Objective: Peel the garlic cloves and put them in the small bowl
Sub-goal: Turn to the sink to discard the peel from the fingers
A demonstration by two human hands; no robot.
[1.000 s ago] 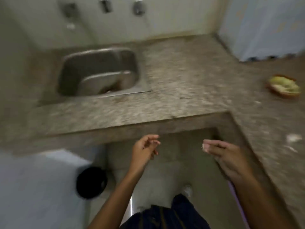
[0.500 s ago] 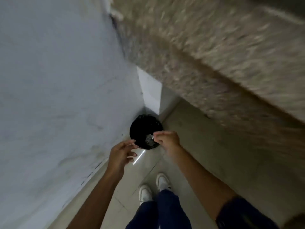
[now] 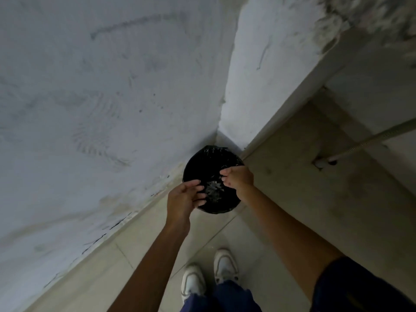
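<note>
Two hands hang over a black-lined bin (image 3: 203, 164) that stands on the tiled floor (image 3: 281, 199) in the corner where the pale wall (image 3: 101, 97) meets a white pillar (image 3: 254, 86). On the left side, the wall fills most of the view, scuffed and marked with faint prints. Next comes the left hand (image 3: 183, 200), above the bin's near rim, its fingers slightly spread and loosely bent, holding nothing that can be seen. Between the hands, pale papery scraps (image 3: 212, 190) lie inside the bin; whether they are garlic skins is too blurred to tell. The right hand (image 3: 238, 177) hovers over the bin's right edge with its fingers curled in toward the thumb, and I cannot tell whether they pinch anything. No garlic cloves or small bowl show here. Below, two white shoes (image 3: 209, 279) and blue trouser legs (image 3: 221, 298) stand on the tiles. At far right a grey pipe (image 3: 371, 138) runs under the counter (image 3: 382, 14).
</note>
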